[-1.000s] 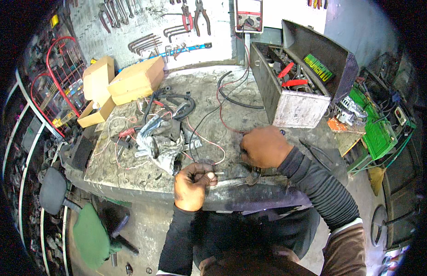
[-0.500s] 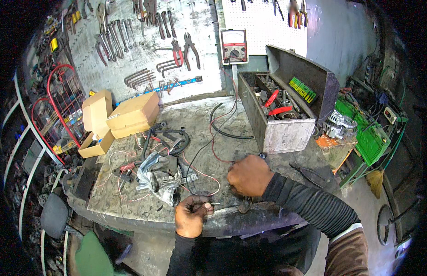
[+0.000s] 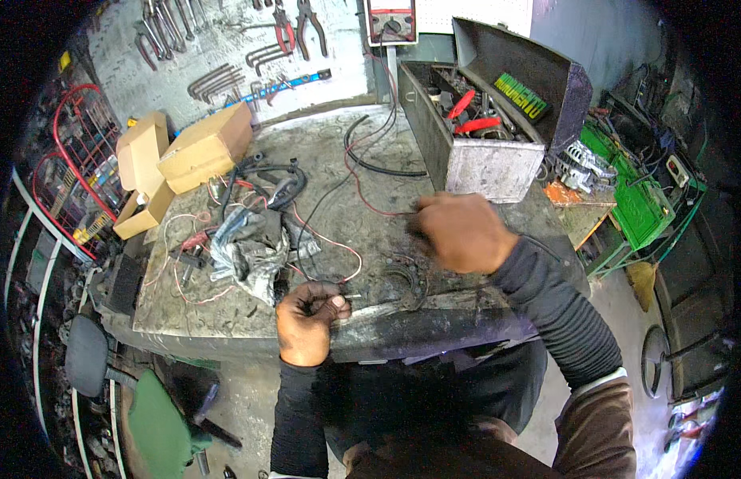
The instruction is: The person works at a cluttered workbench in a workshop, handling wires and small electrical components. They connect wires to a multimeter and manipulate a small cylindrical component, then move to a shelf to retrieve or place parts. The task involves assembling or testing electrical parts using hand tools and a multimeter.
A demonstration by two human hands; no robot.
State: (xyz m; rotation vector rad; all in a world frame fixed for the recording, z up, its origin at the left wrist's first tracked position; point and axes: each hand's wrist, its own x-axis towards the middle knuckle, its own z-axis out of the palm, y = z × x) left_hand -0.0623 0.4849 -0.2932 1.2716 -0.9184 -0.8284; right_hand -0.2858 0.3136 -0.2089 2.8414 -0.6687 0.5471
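My left hand (image 3: 313,319) is pinched on a slim, pale-tipped piece (image 3: 353,296) at the bench's front, with a thin black wire running to it. My right hand (image 3: 462,231), blurred, is curled below the toolbox at the end of a red lead (image 3: 362,199); whatever is in its fingers is hidden. A dark curved part (image 3: 406,283) lies between my hands. Left of them, a crumpled pale rag (image 3: 243,247) lies among red and white wires and a coiled black hose (image 3: 279,176). The leads run up to a meter (image 3: 390,20) on the wall.
The worn bench (image 3: 163,307) holds open cardboard boxes (image 3: 203,148) at left and a metal toolbox (image 3: 490,172) with its lid raised. At right are an alternator (image 3: 582,164) and green equipment (image 3: 642,207). A green chair (image 3: 155,419) stands lower left. Hand tools hang on the wall.
The whole view dipped and came back up, shifting left. My right hand has moved rightward, away from my left, uncovering more of the curved part. My left hand keeps its pinch.
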